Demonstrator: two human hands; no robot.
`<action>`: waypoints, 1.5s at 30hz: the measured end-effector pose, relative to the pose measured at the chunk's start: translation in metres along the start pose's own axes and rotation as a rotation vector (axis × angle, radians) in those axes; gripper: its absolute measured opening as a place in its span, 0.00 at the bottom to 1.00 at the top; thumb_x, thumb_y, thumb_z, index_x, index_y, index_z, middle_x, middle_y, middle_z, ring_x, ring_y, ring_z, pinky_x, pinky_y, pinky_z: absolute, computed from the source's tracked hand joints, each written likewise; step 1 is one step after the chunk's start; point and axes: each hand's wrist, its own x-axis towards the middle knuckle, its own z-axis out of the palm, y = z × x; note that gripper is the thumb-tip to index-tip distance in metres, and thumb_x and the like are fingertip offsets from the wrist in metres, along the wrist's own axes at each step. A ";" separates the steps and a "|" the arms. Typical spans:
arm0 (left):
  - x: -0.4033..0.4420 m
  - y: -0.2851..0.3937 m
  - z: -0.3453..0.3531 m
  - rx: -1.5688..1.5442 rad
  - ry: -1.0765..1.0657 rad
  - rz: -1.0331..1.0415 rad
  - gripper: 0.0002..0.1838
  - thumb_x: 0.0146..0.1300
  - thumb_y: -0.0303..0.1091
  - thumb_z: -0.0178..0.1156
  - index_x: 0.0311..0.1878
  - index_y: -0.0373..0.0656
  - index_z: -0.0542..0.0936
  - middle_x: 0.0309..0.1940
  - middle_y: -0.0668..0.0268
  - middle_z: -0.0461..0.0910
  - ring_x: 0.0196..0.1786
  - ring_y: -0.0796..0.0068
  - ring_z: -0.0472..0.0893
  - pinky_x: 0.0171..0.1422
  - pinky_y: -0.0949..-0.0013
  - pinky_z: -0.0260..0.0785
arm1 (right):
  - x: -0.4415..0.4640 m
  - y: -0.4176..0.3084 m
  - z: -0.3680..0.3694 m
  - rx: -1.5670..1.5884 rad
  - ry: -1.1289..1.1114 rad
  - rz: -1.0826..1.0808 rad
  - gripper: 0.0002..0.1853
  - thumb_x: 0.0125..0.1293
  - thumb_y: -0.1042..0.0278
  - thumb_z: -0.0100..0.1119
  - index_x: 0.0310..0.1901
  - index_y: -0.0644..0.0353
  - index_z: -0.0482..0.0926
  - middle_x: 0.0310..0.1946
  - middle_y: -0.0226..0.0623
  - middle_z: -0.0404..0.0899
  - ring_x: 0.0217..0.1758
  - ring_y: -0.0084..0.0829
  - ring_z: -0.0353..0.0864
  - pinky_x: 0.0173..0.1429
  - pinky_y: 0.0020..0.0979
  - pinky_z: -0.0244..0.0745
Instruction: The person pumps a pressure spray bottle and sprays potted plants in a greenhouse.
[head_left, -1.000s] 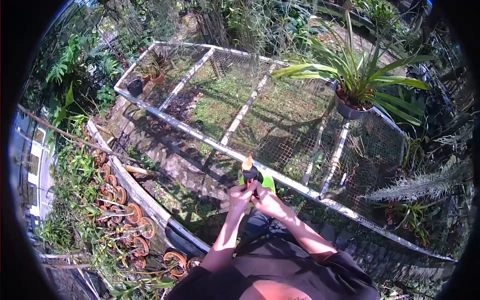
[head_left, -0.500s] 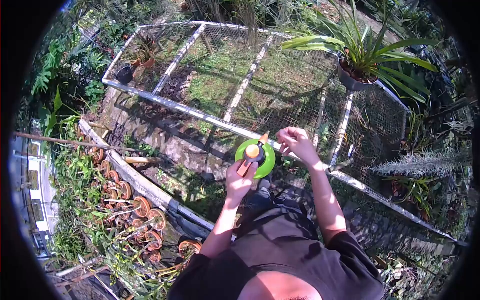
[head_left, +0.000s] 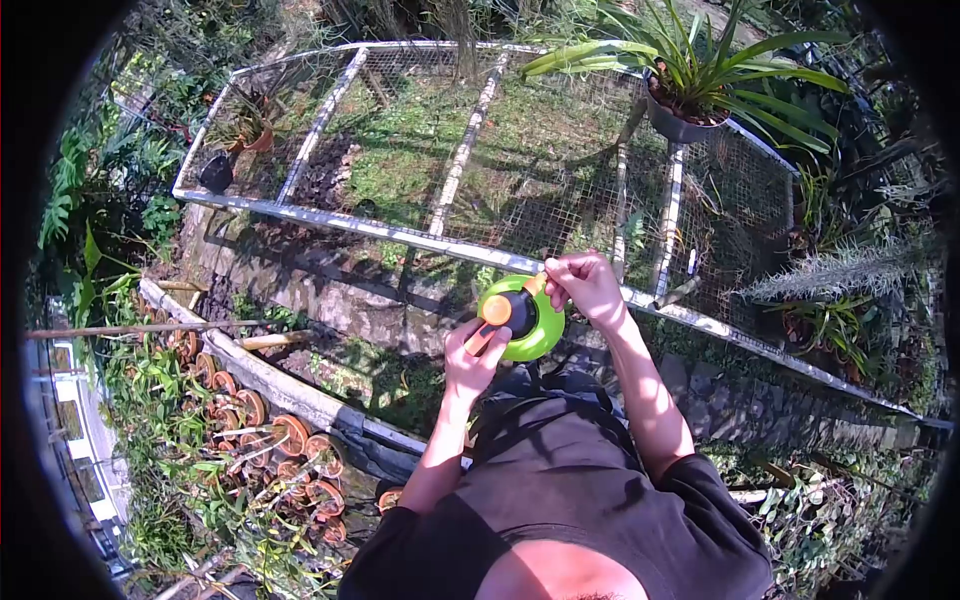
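Observation:
A green pump spray bottle with a black head and an orange pump knob is held in front of my body. My left hand is wrapped round its orange-brown handle. At the far side of the bottle, my right hand pinches the orange nozzle between thumb and fingers. The bottle is seen from above, so its lower part is hidden.
Beyond the hands stands a white-framed wire mesh bench. A potted strap-leaved plant sits at its back right. Several terracotta pots line the left, behind a pale beam. Grey hanging moss is on the right.
My right hand has moved left onto the nozzle, closing the gap between them. My left hand keeps its hold on the handle. The whole view has shifted slightly.

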 end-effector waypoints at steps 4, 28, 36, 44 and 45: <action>0.001 0.002 -0.002 0.013 -0.023 0.033 0.09 0.59 0.30 0.67 0.35 0.32 0.80 0.27 0.61 0.83 0.30 0.77 0.80 0.36 0.71 0.72 | -0.006 -0.004 0.004 -0.020 0.013 -0.023 0.13 0.71 0.68 0.55 0.32 0.68 0.81 0.22 0.34 0.80 0.19 0.20 0.77 0.24 0.23 0.74; -0.006 -0.036 0.010 0.204 -0.106 0.009 0.19 0.53 0.44 0.73 0.33 0.35 0.82 0.23 0.53 0.82 0.30 0.55 0.84 0.33 0.62 0.72 | -0.045 -0.079 0.087 -1.367 0.005 -0.648 0.19 0.68 0.56 0.54 0.23 0.58 0.76 0.18 0.37 0.76 0.19 0.39 0.78 0.23 0.37 0.71; -0.008 -0.083 0.017 0.373 -0.142 -0.139 0.21 0.53 0.51 0.71 0.39 0.41 0.86 0.28 0.55 0.84 0.33 0.56 0.85 0.39 0.62 0.75 | -0.021 -0.079 0.050 -1.505 -0.228 -0.634 0.13 0.72 0.61 0.46 0.42 0.58 0.79 0.17 0.39 0.76 0.19 0.42 0.78 0.21 0.40 0.72; -0.003 -0.067 0.030 0.538 -0.094 -0.123 0.24 0.53 0.56 0.69 0.38 0.43 0.85 0.28 0.56 0.84 0.33 0.56 0.84 0.38 0.60 0.75 | -0.013 -0.086 0.039 -1.379 -0.169 -0.406 0.20 0.74 0.56 0.42 0.44 0.66 0.76 0.26 0.46 0.78 0.30 0.51 0.80 0.45 0.47 0.76; 0.001 -0.063 0.034 0.576 -0.082 -0.131 0.24 0.53 0.56 0.69 0.38 0.42 0.85 0.28 0.55 0.84 0.33 0.55 0.84 0.38 0.61 0.75 | -0.008 -0.074 0.029 -1.377 -0.166 -0.546 0.22 0.76 0.54 0.37 0.45 0.65 0.76 0.25 0.47 0.78 0.30 0.51 0.80 0.43 0.48 0.76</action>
